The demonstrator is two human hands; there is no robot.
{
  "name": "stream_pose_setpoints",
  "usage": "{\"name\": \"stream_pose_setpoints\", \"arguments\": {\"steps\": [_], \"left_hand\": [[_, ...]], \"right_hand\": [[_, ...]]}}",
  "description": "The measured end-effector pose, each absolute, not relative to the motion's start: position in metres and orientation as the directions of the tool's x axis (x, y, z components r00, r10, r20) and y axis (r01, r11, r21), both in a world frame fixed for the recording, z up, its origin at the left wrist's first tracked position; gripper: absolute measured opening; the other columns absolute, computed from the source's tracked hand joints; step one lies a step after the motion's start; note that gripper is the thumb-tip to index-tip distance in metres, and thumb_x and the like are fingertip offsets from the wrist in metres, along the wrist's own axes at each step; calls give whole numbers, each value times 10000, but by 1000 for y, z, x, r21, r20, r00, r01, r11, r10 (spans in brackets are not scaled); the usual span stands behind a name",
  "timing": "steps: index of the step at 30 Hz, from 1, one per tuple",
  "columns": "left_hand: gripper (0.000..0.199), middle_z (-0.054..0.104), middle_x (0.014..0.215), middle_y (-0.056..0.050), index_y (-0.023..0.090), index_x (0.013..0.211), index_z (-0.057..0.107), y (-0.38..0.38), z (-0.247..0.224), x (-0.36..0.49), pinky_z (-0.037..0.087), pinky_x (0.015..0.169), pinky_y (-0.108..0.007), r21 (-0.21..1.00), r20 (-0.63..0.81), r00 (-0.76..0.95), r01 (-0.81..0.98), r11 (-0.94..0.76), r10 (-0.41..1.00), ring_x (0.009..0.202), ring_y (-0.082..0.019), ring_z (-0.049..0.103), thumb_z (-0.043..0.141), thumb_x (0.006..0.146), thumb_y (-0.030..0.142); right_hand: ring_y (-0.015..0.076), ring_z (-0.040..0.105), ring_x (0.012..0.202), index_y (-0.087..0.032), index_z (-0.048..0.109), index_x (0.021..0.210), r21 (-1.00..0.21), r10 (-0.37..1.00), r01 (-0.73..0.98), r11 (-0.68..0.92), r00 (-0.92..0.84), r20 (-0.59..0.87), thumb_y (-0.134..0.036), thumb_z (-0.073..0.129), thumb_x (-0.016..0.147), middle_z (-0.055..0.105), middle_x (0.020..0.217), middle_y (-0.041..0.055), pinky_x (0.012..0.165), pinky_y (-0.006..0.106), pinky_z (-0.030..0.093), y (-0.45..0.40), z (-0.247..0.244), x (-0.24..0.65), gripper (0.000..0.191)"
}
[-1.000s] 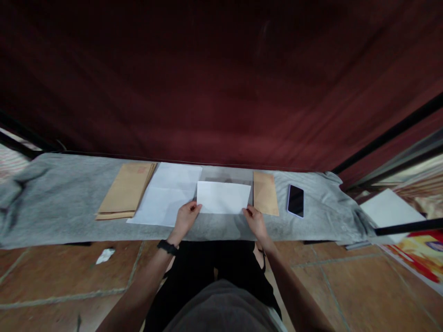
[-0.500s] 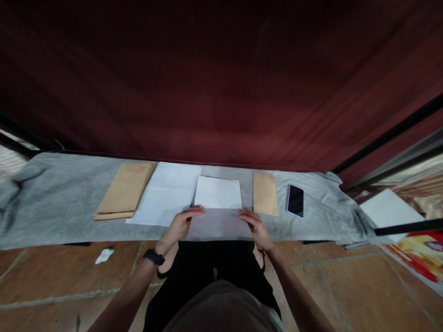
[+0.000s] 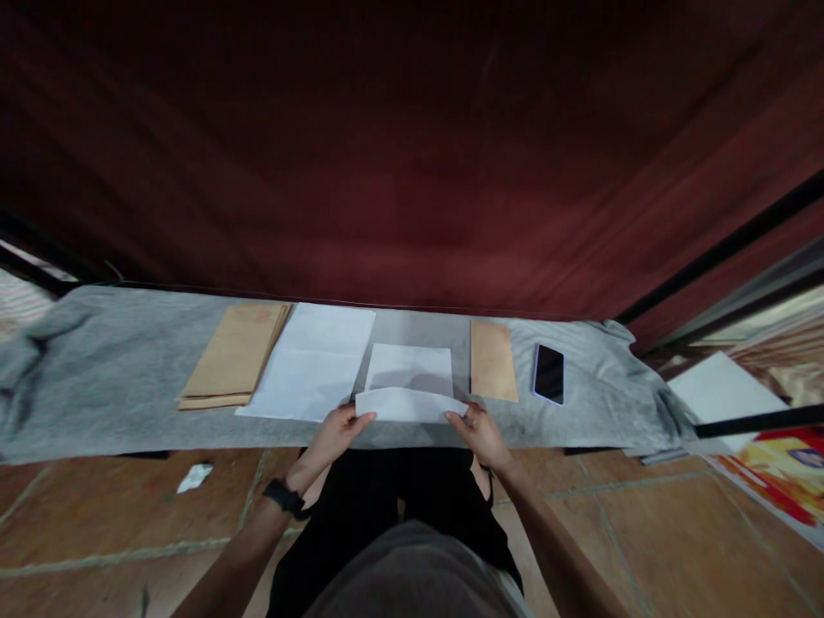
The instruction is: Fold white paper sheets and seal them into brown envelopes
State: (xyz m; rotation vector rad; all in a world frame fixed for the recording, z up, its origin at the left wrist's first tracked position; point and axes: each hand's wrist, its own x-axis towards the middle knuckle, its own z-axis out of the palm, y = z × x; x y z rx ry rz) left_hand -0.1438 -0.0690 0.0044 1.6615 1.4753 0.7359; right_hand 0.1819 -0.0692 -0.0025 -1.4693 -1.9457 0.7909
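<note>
A sheet of white paper (image 3: 410,367) lies in front of me with its near part folded up into a raised flap. My left hand (image 3: 339,429) pinches the flap's left corner, thumb on top. At the right corner, my right hand (image 3: 475,429) grips the same flap between thumb and fingers. Left of it lie flat white sheets (image 3: 309,356) with a crease across them. Farther left is a stack of brown envelopes (image 3: 232,352). A single brown envelope (image 3: 493,360) rests to the right of the paper.
A phone (image 3: 549,374) lies right of the single envelope. All of this sits on a narrow bench covered with grey cloth (image 3: 605,378). Dark red fabric (image 3: 412,189) hangs behind it. On the tiled floor is a white scrap (image 3: 194,477).
The near part of the paper was lower and hung towards my lap. Now it is turned up as a shorter flap, and my thumbs lie over it.
</note>
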Motion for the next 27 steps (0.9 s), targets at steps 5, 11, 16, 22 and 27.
{"name": "stream_pose_setpoints", "arguments": {"steps": [5,11,16,22,27], "left_hand": [[443,728,730,-22,182,804,735,-68,2,-132,517,686,-303,842,-113,7,531,92,994,766,-223,667,513,862,560],[338,669,684,-8,204,787,684,-57,3,-120,423,634,-253,707,-42,-164,692,145,986,664,-164,591,515,888,479],[306,677,712,-24,202,873,683,-40,6,-114,386,627,-252,552,-119,-199,801,231,973,678,-167,610,493,946,431],[353,736,833,-69,211,936,699,-25,16,-106,394,638,-281,360,-184,-246,884,298,952,806,-225,690,461,974,469],[369,760,950,-98,208,1037,699,-18,24,-98,431,684,-287,301,-174,-276,899,318,945,894,-247,706,447,985,472]], "right_hand": [[210,704,796,-190,725,942,-657,994,748,94,-104,24,-435,447,1010,749,845,69,727,283,503,-63,-18,171,377],[209,719,788,-194,706,970,-386,999,922,-27,33,10,-376,509,1009,761,867,86,703,258,464,-51,-17,149,270],[223,723,770,-179,695,995,-283,996,958,-37,58,63,-376,484,1018,758,926,135,692,288,488,-41,-15,140,290],[234,727,788,-153,685,1051,-240,995,970,-47,66,72,-384,434,1033,746,938,164,713,312,510,-29,-16,135,342],[249,734,823,-146,681,1087,-195,995,977,-81,90,37,-370,473,1024,747,970,160,726,323,512,-19,-14,133,312]]}}
